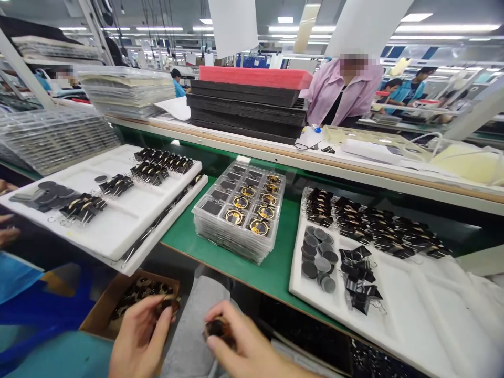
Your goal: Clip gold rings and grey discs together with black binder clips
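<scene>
Near the bottom of the head view, my left hand (144,331) pinches a small round gold-and-dark part (168,303) between thumb and fingers. To its right, my right hand (240,336) is closed on a dark round part (217,327), partly covered by the fingers. Both hands are apart, in front of the green bench, over grey cloth (195,320). Behind my left hand, a cardboard box (96,315) holds many small dark and gold pieces. Beyond the hands stands a stack of clear trays (232,242), its top one holding gold rings in several compartments.
White foam trays (114,231) at left and another foam tray (409,299) at right hold black binder clips and grey discs. Black foam with a red top sheet (252,76) lies on the shelf. A person in pink (334,89) stands behind; a co-worker's hand (7,231) shows far left.
</scene>
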Demonstrator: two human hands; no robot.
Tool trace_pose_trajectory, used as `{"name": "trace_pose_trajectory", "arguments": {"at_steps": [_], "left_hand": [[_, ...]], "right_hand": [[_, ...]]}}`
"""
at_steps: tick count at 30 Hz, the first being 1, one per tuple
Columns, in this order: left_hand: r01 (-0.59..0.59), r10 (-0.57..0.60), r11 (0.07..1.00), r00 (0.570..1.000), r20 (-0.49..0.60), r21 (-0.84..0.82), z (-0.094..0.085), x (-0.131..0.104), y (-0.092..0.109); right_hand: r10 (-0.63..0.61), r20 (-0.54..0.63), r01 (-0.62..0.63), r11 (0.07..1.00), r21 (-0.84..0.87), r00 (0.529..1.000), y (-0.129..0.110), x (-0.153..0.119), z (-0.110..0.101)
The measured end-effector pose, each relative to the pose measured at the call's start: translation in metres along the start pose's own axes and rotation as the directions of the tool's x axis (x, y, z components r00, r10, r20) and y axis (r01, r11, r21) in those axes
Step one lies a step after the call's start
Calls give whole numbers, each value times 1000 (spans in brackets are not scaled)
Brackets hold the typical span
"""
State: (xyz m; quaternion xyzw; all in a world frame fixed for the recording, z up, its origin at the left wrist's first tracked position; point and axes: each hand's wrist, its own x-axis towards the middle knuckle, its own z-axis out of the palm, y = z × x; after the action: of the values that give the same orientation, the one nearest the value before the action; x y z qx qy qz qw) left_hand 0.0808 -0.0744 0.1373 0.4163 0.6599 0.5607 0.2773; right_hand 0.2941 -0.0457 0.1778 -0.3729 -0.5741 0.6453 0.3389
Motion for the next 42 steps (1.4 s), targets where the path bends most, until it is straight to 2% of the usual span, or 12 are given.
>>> {"name": "trace_pose_trajectory", "arguments": {"at_steps": [3, 5, 7, 11, 16, 20, 25, 29, 31, 36, 39, 42], "left_hand": [[-376, 366, 927, 906, 213, 4, 41, 68, 58], [-471, 443, 881, 857, 263, 49, 67, 111, 95], [-512, 455, 847, 837, 305, 142, 89, 148, 121], [-556, 387, 740, 813, 436, 380, 115, 195, 140], [-584, 276, 602, 792, 544, 545, 120, 206, 138], [-644, 321, 516, 756, 570, 564, 120, 206, 136], [-705, 498, 520, 709, 500, 482, 108, 199, 126], [-849, 531, 363, 527, 664, 384, 98, 186, 112], [-878, 548, 312, 479, 686, 364, 97, 180, 107], [-884, 617, 231, 456, 641, 406, 84, 167, 110], [-885, 611, 238, 457, 646, 400, 61, 171, 116], [-820, 516, 247, 562, 646, 516, 37, 201, 117]], "right_hand": [[-219, -137, 181, 952, -246, 966, -67, -2, -65], [-373, -132, 277, 844, -459, 918, -103, 19, -106], [-449, -121, 271, 709, -651, 885, -130, 60, -145], [-460, -319, -62, 490, -869, 829, -154, 167, -205], [-393, -216, -53, 386, -921, 894, -144, 244, -234], [-395, -91, 38, 307, -951, 914, -130, 260, -245], [-417, 81, 178, 199, -964, 905, -129, 259, -249], [-374, 204, 257, 96, -962, 905, -125, 249, -249], [-317, 258, 282, 31, -959, 913, -122, 245, -251], [-327, 252, 251, -46, -967, 911, -123, 217, -234], [-522, 178, 287, 136, -948, 834, -123, 164, -191], [-644, 133, 376, 256, -890, 753, -107, 94, -137]]}}
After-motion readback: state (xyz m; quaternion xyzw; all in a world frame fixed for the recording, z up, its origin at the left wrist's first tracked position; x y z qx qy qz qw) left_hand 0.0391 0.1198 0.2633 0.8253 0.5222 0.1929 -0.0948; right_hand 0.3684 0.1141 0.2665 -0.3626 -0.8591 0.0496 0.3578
